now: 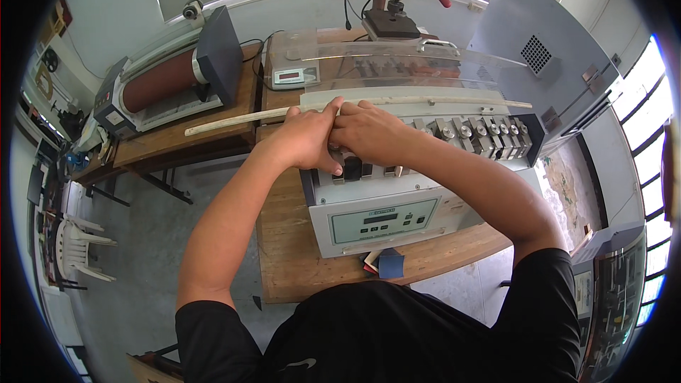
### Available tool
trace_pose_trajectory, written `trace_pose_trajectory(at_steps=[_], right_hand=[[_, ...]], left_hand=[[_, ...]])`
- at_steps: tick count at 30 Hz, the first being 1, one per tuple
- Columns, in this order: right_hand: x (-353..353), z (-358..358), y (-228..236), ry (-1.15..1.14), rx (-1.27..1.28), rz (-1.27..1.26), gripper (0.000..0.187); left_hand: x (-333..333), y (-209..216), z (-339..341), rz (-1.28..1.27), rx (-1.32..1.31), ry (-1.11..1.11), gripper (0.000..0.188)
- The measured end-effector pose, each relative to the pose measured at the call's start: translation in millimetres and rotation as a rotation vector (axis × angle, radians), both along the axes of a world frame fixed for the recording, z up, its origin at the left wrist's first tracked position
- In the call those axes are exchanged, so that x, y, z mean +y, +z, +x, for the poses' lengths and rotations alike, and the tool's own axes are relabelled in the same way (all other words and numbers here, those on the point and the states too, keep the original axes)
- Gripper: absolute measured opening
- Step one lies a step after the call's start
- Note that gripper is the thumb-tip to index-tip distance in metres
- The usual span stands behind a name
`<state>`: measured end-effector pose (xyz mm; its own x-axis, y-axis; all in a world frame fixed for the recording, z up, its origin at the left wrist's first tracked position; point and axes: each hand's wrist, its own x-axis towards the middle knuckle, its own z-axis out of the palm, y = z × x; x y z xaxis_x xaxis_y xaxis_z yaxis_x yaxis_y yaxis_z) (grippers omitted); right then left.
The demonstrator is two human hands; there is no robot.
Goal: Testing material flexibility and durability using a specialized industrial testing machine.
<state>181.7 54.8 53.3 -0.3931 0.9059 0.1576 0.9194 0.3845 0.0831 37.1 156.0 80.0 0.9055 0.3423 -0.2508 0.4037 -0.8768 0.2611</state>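
Observation:
My left hand (308, 138) and my right hand (369, 130) meet over the left end of a row of metal clamps (482, 135) on a grey bench machine (376, 223). Both have bent fingers closed in close together, the left thumb pointing down beside the leftmost clamp parts. Whatever lies between the fingers is hidden. A long, pale, slightly bent rod (227, 124) runs along the machine behind the clamps and sticks out past its left side; my hands cover part of it. Below the clamps, the machine's front bears a light green control panel (384, 220) with a small display and buttons.
A clear hinged cover (397, 64) stands raised behind the clamps. Small coloured pieces (386, 264) lie at the wooden table's (284, 255) front. To the left are a digital scale (291, 78) and a red-roller machine (163, 78). A drill press (394, 21) stands behind.

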Motion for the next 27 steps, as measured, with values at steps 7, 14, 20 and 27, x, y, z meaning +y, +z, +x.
trace_pose_trajectory(at_steps=[7, 14, 20, 27], right_hand=[[8.8, -3.8, 3.8, 0.027, -0.19, 0.016, 0.014], [10.5, -7.6, 2.6, -0.016, -0.195, -0.064, 0.018], [11.8, -23.6, 21.2, -0.107, -0.382, -0.194, 0.028], [8.8, -31.9, 19.0, -0.24, -0.462, -0.169, 0.02]], left_hand=[[4.5, -5.2, -0.4, -0.013, -0.046, -0.002, 0.126], [1.8, -3.4, 1.3, 0.0, -0.003, 0.014, 0.121], [0.1, -2.3, 2.2, 0.023, -0.011, 0.025, 0.123], [1.7, 0.3, 2.7, -0.008, 0.009, 0.022, 0.129]])
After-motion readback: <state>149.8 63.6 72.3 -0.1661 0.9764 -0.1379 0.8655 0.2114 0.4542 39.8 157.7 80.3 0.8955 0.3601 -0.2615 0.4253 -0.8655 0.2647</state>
